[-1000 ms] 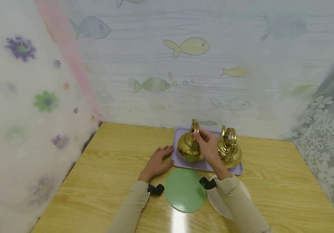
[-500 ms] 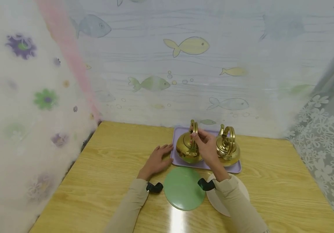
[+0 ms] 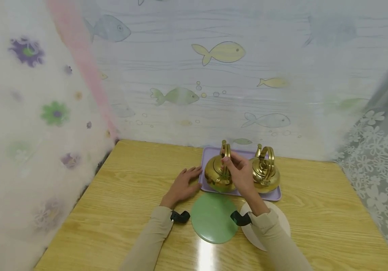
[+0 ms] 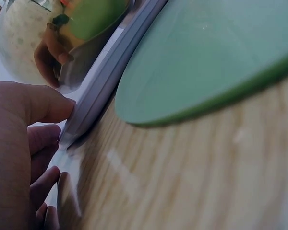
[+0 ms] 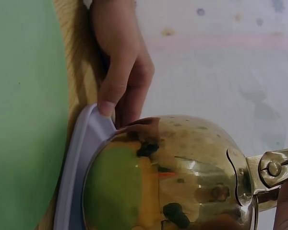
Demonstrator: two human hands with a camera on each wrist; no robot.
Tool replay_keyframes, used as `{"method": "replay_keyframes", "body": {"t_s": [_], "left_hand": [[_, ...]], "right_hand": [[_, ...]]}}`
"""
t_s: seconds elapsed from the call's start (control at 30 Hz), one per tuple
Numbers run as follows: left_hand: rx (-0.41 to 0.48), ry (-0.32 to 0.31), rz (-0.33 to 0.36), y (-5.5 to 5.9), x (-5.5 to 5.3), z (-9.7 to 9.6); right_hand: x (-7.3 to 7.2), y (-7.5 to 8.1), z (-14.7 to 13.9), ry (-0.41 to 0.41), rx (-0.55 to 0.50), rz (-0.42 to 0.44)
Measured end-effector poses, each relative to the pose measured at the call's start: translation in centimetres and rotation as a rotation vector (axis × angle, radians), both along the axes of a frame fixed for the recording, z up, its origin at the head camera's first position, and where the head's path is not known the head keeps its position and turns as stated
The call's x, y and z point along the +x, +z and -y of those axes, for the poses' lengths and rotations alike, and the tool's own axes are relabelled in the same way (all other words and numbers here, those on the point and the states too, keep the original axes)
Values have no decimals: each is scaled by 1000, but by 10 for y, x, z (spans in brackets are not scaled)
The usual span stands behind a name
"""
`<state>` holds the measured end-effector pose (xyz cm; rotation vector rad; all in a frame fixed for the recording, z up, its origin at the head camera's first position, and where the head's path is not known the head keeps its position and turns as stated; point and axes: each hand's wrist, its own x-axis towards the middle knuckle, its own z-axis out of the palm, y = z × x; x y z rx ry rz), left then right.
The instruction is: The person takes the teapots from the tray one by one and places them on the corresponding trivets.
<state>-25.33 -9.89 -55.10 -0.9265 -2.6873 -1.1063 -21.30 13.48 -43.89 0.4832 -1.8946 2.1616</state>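
Note:
Two shiny gold kettles are together at a lilac tray [image 3: 275,196]. My right hand [image 3: 243,175] pinches the raised handle of the left kettle [image 3: 215,175] between thumb and fingers. That kettle is close to the tray's near rim; whether its base touches the tray I cannot tell. The right kettle [image 3: 266,177] stands beside it, partly hidden behind my right hand. My left hand [image 3: 182,188] lies at the tray's left end with fingers spread and fairly straight. In the left wrist view its thumb [image 4: 53,104] touches the tray's corner.
A green round plate [image 3: 214,218] lies on the wooden table [image 3: 129,180] just in front of the tray. To its right is a white round plate [image 3: 283,222], partly under my right forearm. Behind the table hangs a fish-patterned curtain [image 3: 180,60].
The left kettle has shifted slightly toward me, nearer the tray's front rim, with my right hand still on its handle. My left hand stays at the tray's end.

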Motion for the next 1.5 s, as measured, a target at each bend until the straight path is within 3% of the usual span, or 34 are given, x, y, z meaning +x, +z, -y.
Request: {"method": "replay_keyframes", "body": {"t_s": [0.5, 1.5], "left_hand": [[-18, 6, -8, 1, 1, -3], [-7, 6, -17, -1, 1, -2]], "right_hand": [[22, 8, 3, -16, 4, -27], [49, 3, 7, 35, -2, -26]]}}
